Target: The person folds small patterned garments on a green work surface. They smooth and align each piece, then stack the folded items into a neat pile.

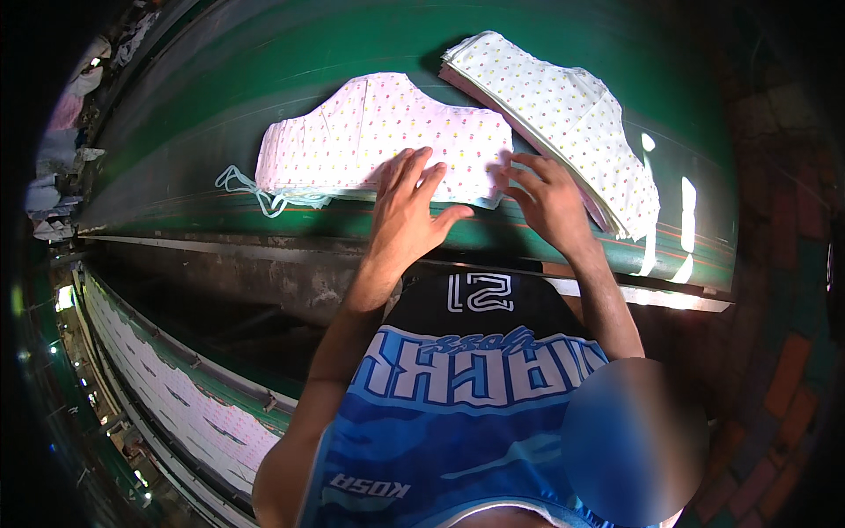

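Nearest the camera, a blue and black sleeveless jersey (449, 431) is seen from above, worn by the person whose bare forearms are extended upward across the view. At the far left edge, pale bundles (53, 189) are crowded together, their details blurred by the rim of the lens. Below them, at lower left, a length of pale cloth with a small pink pattern (189, 392) is seen spread along a lower surface. On the green tabletop (264, 57), light blue ties (275, 204) are looped out from the lower left corner of the pink printed fabric (339, 141), which is laid flat at the centre, its curved edge turned away from the person. By the left hand (407, 207) the lower middle of this fabric is touched, palm down, with the fingers extended and the thumb held out to the right. The right hand (550, 202) is placed at the fabric's right end, its fingers loosely bent; whether the edge is gripped cannot be told. Just beside it, a stack of white printed fabric (554, 106) is set at a slant, its layers shown along the left side. Farther right, the tabletop is crossed by bright light patches (688, 220), and reddish brickwork (786, 378) is dimly shown beyond.
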Available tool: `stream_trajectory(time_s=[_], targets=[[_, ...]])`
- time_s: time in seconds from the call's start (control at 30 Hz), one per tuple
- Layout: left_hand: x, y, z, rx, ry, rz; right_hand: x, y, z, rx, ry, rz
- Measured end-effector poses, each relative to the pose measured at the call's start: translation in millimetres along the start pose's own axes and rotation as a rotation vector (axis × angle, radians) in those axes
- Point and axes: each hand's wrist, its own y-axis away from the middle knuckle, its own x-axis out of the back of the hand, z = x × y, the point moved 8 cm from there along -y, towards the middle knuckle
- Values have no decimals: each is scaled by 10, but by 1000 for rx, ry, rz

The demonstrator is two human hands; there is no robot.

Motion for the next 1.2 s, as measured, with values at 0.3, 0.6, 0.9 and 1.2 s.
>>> stream_trajectory(time_s=[0.3,0.6,0.9,1.2], targets=[[-248,-667,225,-75,370,-150,-129,0,180,-79,-277,-139],[-575,-905,56,241,209,-378,-255,769,382,-445,-477,-156],[-772,-845,-337,253,924,-451,-226,702,515,-557,-618,-116],[-694,-781,-419,162,971,-471,-97,30,180,-211,-488,3]])
